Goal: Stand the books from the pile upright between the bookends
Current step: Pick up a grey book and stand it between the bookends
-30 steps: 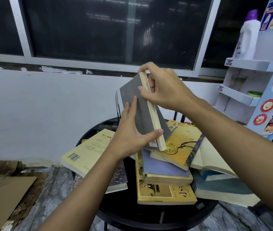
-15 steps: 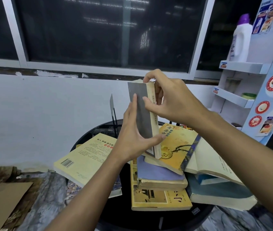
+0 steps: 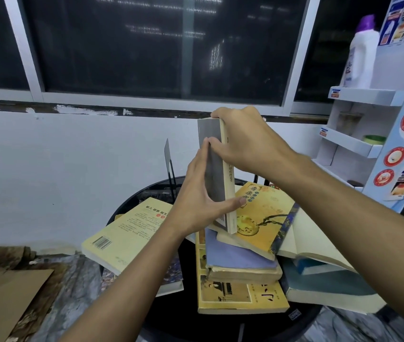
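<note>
**Layout: held book point(image 3: 214, 174) above the pile point(image 3: 240, 262)**

I see 2 hands gripping it: left hand point(image 3: 201, 201) on its left face, right hand point(image 3: 247, 144) over its top edge. The pile lies on the surface point(image 3: 191, 307). A bookend point(image 3: 167, 154) stands behind the left hand. 1 flat book point(image 3: 126, 233) lies left. Far right, a bottle point(image 3: 361, 55) stands on a shelf rack point(image 3: 361, 95).

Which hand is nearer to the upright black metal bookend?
Left. The left hand is just right of the upright black metal bookend; the right hand is farther right, beyond the grey-covered book.
</note>
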The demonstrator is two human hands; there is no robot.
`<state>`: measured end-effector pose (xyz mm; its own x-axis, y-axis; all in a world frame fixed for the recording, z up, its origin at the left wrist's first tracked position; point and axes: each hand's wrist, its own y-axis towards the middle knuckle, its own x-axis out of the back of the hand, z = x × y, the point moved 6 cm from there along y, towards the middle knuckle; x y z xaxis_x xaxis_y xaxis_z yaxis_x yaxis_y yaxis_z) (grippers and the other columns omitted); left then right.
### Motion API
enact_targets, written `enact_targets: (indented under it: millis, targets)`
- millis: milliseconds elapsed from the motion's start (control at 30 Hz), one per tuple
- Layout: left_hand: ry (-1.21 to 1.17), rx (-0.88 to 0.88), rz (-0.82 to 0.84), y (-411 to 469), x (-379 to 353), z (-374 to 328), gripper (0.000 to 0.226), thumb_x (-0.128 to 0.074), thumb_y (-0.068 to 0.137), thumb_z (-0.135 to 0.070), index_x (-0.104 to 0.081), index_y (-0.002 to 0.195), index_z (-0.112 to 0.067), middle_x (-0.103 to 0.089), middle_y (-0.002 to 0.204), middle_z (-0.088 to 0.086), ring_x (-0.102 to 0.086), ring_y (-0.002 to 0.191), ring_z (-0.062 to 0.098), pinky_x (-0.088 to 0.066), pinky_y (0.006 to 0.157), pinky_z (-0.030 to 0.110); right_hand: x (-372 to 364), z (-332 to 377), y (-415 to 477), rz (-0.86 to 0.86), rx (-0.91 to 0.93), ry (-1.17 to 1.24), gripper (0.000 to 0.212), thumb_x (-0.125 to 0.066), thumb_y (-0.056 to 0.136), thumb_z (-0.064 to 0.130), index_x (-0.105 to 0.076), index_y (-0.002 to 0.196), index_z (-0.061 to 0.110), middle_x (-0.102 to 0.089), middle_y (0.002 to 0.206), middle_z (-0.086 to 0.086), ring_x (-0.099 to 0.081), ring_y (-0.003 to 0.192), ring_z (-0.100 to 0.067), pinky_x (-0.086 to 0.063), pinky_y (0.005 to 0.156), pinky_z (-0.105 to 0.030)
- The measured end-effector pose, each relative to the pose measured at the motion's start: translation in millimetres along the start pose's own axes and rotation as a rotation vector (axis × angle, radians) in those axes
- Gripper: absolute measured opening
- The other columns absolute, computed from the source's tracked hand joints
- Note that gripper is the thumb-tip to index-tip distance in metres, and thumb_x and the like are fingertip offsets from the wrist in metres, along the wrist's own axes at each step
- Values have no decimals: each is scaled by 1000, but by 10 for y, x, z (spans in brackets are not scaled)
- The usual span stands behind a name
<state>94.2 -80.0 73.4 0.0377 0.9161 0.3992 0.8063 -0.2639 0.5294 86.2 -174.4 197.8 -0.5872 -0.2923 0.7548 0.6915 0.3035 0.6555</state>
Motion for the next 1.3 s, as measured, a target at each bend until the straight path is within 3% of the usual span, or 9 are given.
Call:
enact_targets:
  millis: [233,333,500,667,833,933,1100,1167,1300]
  targets:
    - [74,64,16,187,220,231,133,-80,60,-76,5,158,-50,-8,167,-23,-20,153,6,-33,121,46,-167,-104,200,-19,-50,-7,32,-62,93,26,-62,119,6,-66,104,-13,-64,93,-32,-59,72,-46]
    - [121,91,-29,285,424,380,132,-75,60,-80,4,160,-44,-8,169,-17,-16,155,9,-27,122,42,-285,-135,329,-20,-79,-3,31,-62,94,22,-61,119,5,-65,105,-13,-65,84,-29,-60,69,-46]
    - [382,89,-73,523,739,653,113,-79,80,-53,-9,163,-24,-12,171,-4,-13,156,14,-20,124,35,-541,-179,562,-2,-109,-4,30,-62,93,18,-61,120,4,-63,106,-14,-64,89,-31,-60,73,-46]
    - [584,158,-5,788,914,1029,113,-81,80,-48,-7,164,-24,-5,172,-5,-8,158,15,-20,126,41,-845,-215,758,27,-136,18,29,-57,94,10,-57,121,-1,-58,90,-13,-62,82,-34,-58,68,-44]
    - [731,206,104,990,978,1293,114,-81,82,-44,-5,163,-26,-3,171,-8,-9,158,17,-26,125,45,-1175,-232,873,20,-158,19,21,-52,98,4,-57,118,1,-55,89,-11,-56,74,-30,-33,50,-30]
    - [770,196,139,1049,1011,1355,110,-81,83,-41,-7,163,-26,-7,171,-8,-15,157,19,-29,123,45,-1400,-256,892,26,-176,12,24,-49,98,3,-54,122,0,-57,86,-13,-57,72,-31,-33,52,-30]
    - [798,168,142,1100,1054,1393,103,-81,86,-35,-13,163,-27,-15,170,-10,-21,155,19,-32,121,45,-1643,-301,833,51,-205,-26,35,-45,102,9,-45,137,6,-51,85,-8,-49,73,-28,-20,45,-28]
    - [800,160,136,1117,1061,1397,100,-81,86,-34,-16,162,-28,-18,169,-10,-23,154,19,-34,120,46,-1747,-327,827,47,-211,-17,38,-46,102,11,-43,140,7,-52,83,-8,-51,73,-29,-22,46,-29]
    - [789,169,137,1144,1055,1418,101,-81,86,-31,-15,163,-25,-20,169,-7,-23,155,20,-32,121,45,-1947,-356,823,57,-208,58,38,-48,102,11,-44,139,5,-62,85,-15,-62,75,-34,-41,54,-34]
